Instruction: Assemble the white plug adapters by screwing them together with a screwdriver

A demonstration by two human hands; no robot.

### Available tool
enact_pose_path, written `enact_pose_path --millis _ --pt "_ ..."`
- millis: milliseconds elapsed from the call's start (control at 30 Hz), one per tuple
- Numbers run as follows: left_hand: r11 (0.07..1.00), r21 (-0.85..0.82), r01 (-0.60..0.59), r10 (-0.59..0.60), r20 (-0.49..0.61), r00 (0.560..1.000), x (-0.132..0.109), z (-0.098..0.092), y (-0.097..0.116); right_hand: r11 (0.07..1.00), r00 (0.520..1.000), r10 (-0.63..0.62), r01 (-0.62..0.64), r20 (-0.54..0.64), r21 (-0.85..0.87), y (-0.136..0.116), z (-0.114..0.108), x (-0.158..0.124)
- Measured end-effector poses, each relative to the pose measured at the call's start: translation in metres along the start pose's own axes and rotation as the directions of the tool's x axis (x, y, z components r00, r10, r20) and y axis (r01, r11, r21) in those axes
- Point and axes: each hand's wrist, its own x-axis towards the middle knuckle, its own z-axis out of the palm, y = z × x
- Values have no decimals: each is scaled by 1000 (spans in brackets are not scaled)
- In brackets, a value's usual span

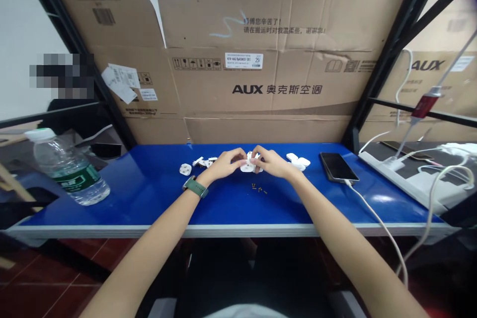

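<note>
In the middle of the blue tabletop, my left hand [226, 164] and my right hand [271, 162] meet around a small white plastic part [246, 167]. Thumb and fingers of each hand are pinched on it, and they hide some of its shape. More white pieces show just behind my fingertips. Left of my hands lies a rounded white piece [185, 169] with small details on its face, beside a loose group of white parts [204, 162]. Several tiny brass-coloured pieces [259, 189] lie in front of my hands. On the right is a cluster of white rounded covers [298, 161].
A smartphone [338, 166] with a white cable lies at the right, near a white power strip [402, 179]. A water bottle [70, 169] stands at the left end. Cardboard [276, 109] closes off the back between black metal posts. A person sits beyond the left post.
</note>
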Motion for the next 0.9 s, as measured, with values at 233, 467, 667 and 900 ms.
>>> enact_pose_path --millis 233,467,667,900 --pt "987 158 -11 -11 138 990 -4 -1 -18 988 964 -65 98 257 -117 2 -7 -1" --pt "976 200 -92 76 86 993 -2 -2 -16 994 925 -101 113 366 -10 6 5 2" --pt "979 166 -120 81 228 970 -8 -5 -4 989 921 -70 113 384 -90 7 4 2" --pt "983 156 -101 62 238 969 -6 -1 -6 974 950 -86 144 300 -177 3 -1 0"
